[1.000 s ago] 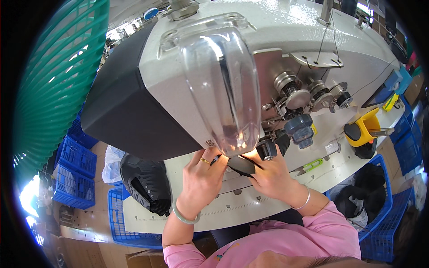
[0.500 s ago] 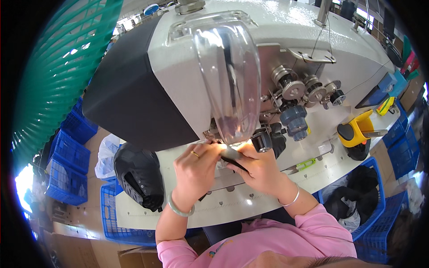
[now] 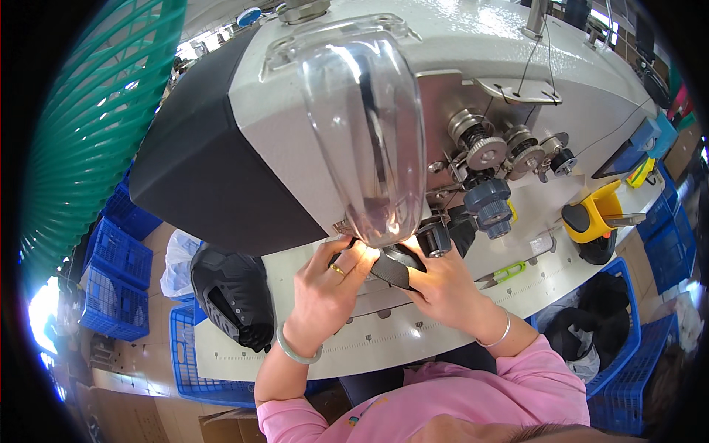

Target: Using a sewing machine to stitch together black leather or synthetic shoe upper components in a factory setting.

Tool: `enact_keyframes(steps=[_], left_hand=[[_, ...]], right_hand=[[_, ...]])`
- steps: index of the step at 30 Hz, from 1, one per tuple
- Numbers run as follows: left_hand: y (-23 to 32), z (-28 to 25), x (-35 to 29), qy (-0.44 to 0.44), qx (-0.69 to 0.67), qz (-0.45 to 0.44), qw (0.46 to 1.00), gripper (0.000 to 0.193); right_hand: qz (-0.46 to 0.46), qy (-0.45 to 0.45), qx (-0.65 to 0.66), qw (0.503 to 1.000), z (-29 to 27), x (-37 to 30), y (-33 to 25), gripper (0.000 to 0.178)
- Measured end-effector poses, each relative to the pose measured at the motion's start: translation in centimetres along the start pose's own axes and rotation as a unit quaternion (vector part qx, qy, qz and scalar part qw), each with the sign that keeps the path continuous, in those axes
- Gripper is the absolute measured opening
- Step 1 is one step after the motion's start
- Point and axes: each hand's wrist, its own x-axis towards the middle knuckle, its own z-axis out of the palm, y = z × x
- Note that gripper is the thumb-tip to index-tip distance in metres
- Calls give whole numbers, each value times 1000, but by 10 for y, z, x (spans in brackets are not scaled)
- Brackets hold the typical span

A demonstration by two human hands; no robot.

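Note:
Both hands work under the clear plastic guard (image 3: 369,148) of a sewing machine (image 3: 284,162), in the lamp's glow. Between them lies a black fabric piece (image 3: 391,270), with a ribbed dark band curving toward me. My left hand (image 3: 329,286), with a ring and a pale bangle, is closed on its left side, fingertips near the needle area. My right hand (image 3: 449,289) pinches its right side, the thumb on the band. The guard and the fingers hide the needle and part of the fabric.
A black shoe upper (image 3: 233,295) lies on the table's left end. To the right are green-handled snips (image 3: 509,272) and a yellow holder (image 3: 593,214). Blue crates (image 3: 114,299) stand at left; another blue crate (image 3: 628,325) with black pieces is at right. A green ribbed screen (image 3: 103,111) hangs upper left.
The fabric has been turned, and more of its dark band now shows, bent toward me. Both hands have shifted slightly around it; the view has moved a little.

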Motion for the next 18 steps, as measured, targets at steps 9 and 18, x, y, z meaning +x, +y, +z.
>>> enact_keyframes(steps=[9, 18], left_hand=[[-3, 1, 3, -3, -24, -3, 1000, 36], [-8, -3, 4, -24, -35, 0, 999, 37]], right_hand=[[-10, 11, -31, 999, -2, 1, 0, 47], [-30, 23, -56, 998, 3, 5, -1, 33]])
